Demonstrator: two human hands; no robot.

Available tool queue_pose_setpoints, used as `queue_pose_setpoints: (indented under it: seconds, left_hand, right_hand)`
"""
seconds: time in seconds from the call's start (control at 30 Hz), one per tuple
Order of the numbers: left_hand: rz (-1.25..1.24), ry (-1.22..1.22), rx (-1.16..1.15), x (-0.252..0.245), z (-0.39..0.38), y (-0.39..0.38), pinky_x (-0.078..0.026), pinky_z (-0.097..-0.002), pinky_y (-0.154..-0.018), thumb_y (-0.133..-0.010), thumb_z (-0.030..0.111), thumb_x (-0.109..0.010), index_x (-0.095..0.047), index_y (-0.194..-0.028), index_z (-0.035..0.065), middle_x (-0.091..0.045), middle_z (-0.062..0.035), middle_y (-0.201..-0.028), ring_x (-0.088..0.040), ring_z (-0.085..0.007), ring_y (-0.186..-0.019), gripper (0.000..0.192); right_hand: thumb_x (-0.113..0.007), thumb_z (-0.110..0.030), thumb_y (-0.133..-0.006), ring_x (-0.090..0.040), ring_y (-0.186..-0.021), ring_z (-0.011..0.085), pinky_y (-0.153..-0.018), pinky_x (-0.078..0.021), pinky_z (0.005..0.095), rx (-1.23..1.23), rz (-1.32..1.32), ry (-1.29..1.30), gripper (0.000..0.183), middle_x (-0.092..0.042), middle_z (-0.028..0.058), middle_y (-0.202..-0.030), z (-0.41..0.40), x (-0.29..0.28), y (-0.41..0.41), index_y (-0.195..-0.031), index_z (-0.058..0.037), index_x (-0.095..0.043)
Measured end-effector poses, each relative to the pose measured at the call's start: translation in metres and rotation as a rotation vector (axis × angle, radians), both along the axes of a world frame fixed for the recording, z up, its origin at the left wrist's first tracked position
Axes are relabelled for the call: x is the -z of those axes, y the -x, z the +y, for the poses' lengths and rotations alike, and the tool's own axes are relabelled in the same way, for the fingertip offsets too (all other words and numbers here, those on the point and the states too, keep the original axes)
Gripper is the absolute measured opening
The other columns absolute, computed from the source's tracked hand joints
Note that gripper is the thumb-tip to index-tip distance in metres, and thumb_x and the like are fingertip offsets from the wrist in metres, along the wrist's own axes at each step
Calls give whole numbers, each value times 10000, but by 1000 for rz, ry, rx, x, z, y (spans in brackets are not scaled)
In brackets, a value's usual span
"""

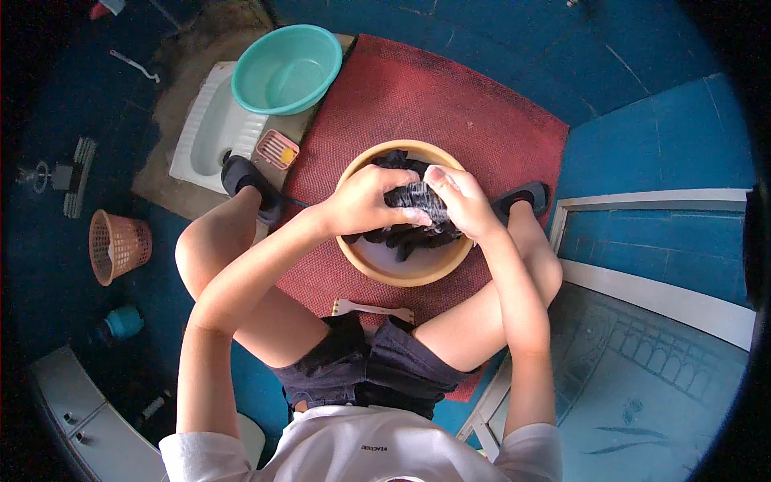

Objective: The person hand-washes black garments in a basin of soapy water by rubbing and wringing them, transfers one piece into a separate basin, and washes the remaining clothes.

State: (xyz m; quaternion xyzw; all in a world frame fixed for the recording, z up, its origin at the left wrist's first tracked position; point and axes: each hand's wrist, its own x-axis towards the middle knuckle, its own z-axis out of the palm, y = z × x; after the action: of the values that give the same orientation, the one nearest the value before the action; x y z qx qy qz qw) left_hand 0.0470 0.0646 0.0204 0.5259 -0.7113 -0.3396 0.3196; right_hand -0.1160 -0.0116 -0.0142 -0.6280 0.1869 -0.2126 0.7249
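Both hands are over a yellow plastic basin (409,281) on a red mat, between the person's feet. My left hand (376,202) grips a bunched black cloth (415,199) from the left, fingers bent around it. From the other side my right hand (461,199) clasps the same cloth, thumb on top. Whitish suds cling to the cloth and fingers. More dark wet fabric (403,244) lies in the basin, in cloudy water (376,256).
Upper left are an empty green basin (286,72), a squat toilet (211,132) and a pink soap dish (277,149) with a yellow piece. A white plastic-handled brush (373,309) lies near the lap. A lattice basket (120,247) stands left; a framed glass door (632,373) is right.
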Motion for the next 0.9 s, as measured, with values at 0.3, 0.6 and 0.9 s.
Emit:
queue_pose_setpoints:
  seconds: [0.3,0.6,0.9]
  left_hand:
    - [323,-202,-80,12,3,11,-420,-259,-618,-878,219,-433,-545,-837,-46,-543,-28,-687,-469,-72,-674,291]
    - [380,-435,-155,-1,-6,-2,-310,-248,-496,-896,421,-280,-385,-498,92,-308,52,-513,-291,-57,-515,528]
    - [231,-438,94,4,-7,-9,-430,-229,-630,-668,160,-705,-566,-826,-2,-579,5,-735,-509,-46,-690,265]
  right_hand:
    - [-391,-320,-891,-431,-685,46,-636,-370,223,111,-37,-16,381,-495,-16,-715,1,11,-6,-826,24,-541]
    - [-637,-226,-747,-474,-657,43,-595,-404,204,-365,230,17,237,-534,-25,-676,3,-11,0,-740,0,-569]
    - [-399,-351,-880,-453,-670,44,-607,-399,223,-107,161,-115,423,-537,-6,-697,6,6,-7,-802,31,-563]
